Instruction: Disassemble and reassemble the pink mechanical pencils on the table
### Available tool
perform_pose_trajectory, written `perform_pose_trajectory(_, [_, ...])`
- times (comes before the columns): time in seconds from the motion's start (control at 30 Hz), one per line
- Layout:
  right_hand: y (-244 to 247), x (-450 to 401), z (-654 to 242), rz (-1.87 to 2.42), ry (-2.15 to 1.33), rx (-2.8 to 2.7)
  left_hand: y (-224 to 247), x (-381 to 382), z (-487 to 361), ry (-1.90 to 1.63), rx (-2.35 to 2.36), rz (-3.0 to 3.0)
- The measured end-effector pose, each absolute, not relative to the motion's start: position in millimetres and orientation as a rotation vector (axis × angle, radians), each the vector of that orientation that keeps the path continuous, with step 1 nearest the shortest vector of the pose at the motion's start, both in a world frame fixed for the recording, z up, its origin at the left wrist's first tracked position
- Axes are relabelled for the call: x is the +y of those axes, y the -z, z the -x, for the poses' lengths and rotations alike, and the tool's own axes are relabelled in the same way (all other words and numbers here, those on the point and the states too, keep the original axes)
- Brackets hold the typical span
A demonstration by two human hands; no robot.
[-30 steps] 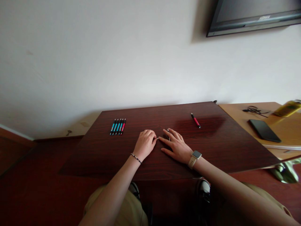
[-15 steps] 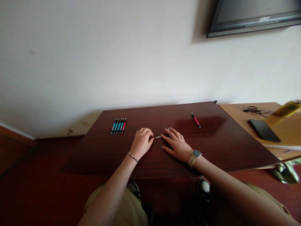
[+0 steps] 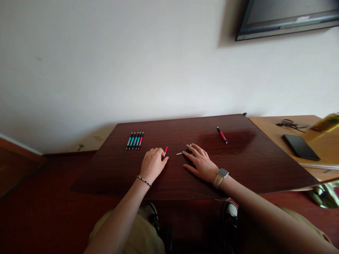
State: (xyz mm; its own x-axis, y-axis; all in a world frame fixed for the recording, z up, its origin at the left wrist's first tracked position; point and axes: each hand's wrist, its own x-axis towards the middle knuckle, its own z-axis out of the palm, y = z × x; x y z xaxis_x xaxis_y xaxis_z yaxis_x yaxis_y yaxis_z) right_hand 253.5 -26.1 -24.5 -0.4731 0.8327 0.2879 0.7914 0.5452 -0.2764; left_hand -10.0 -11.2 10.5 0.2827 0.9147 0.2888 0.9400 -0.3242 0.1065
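Observation:
My left hand is closed at the middle of the dark wooden table, with a pink pen part sticking up from its fingers. To its right, my right hand lies with fingers spread over small pen parts, mostly hidden under it. A thin pale piece rests on the wood between the two hands. Several pens stand side by side in a row at the left, teal ones and a pink one at the right end. Another pink and black pen lies alone at the right.
The dark table has its far edge near the wall. On a lighter table at the right are a black phone, a black cable and a yellow object. A screen hangs above.
My left hand has moved a little left and toward me, and the pink pen part now shows at its fingers. My right hand has stayed in place. The view has shifted slightly.

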Motion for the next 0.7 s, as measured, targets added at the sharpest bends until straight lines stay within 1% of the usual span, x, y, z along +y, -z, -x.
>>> perform_pose_trajectory(0.43, [25,-26,-254,1.318,-0.159,-2.408,-12,-31,45,0.407,-1.753,2.504])
perform_pose_trajectory(0.7, [23,-27,-254,1.320,-0.163,-2.415,-9,-25,36,0.419,-1.710,2.544])
